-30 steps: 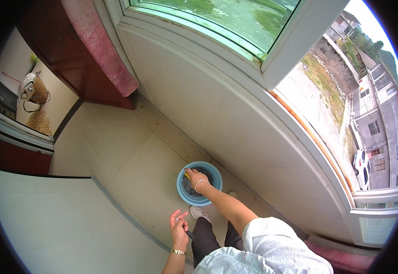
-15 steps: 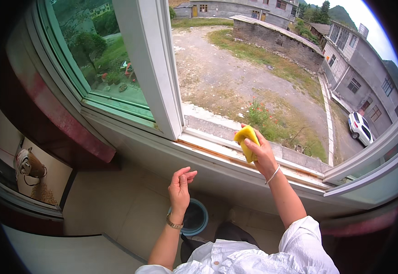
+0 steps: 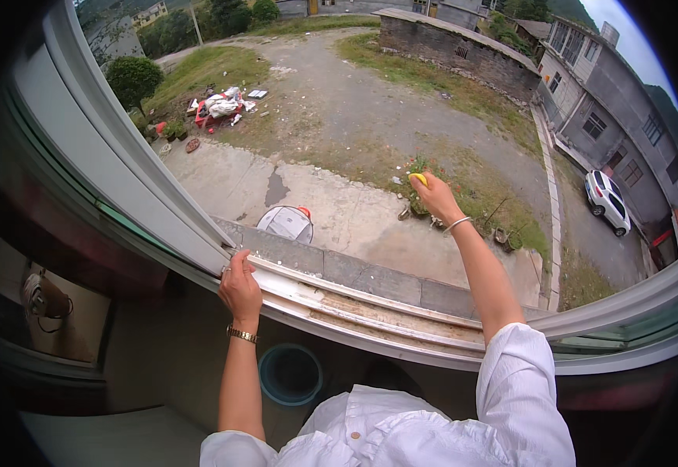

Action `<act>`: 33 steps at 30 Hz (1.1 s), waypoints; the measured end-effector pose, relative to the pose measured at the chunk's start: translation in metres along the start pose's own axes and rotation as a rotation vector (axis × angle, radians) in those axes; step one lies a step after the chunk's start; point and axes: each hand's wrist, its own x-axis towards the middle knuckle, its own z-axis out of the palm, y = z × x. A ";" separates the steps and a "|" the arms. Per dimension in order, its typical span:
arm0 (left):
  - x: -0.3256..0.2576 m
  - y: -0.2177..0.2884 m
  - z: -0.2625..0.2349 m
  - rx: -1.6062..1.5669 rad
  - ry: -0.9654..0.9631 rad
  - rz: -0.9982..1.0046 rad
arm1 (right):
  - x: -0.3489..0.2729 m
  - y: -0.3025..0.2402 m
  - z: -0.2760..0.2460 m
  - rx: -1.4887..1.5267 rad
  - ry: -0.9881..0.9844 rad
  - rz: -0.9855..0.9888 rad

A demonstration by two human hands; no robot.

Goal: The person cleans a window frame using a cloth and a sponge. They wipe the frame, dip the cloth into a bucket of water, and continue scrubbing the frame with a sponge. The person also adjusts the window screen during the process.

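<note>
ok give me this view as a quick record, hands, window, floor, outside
left hand: fingers at the lower end of the window sash; grip unclear
right hand: closed on a yellow cloth or sponge, mostly hidden
window: open gap, brown-stained lower track
floor: round blue basin, contents unclear
outside: parked white car, grey buildings

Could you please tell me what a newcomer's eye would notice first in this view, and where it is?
Probably the bright yellow sponge or cloth in the outstretched right hand, seen against the yard right of centre. Next, the brown-stained window track crossing the middle, with the left hand at the sash's lower corner. A white car stands outside at far right, and a blue basin sits on the floor below.
</note>
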 end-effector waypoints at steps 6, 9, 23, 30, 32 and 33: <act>-0.005 0.003 0.015 -0.102 0.171 0.042 | -0.042 -0.012 0.009 -0.302 -0.108 -0.194; -0.018 -0.013 0.014 -0.196 0.243 -0.017 | -0.072 -0.091 0.014 -0.038 -0.211 -0.165; -0.012 -0.024 0.015 -0.134 0.070 0.012 | -0.164 -0.201 0.130 -0.348 -0.149 -0.748; -0.015 -0.031 0.017 -0.181 0.041 -0.020 | -0.196 -0.192 0.093 -0.588 -0.254 -0.617; -0.017 -0.035 0.018 -0.188 0.062 0.000 | -0.207 -0.179 0.072 -0.577 -0.319 -0.516; -0.016 -0.033 0.019 -0.213 0.079 0.007 | -0.217 -0.169 0.062 -0.573 -0.311 -0.470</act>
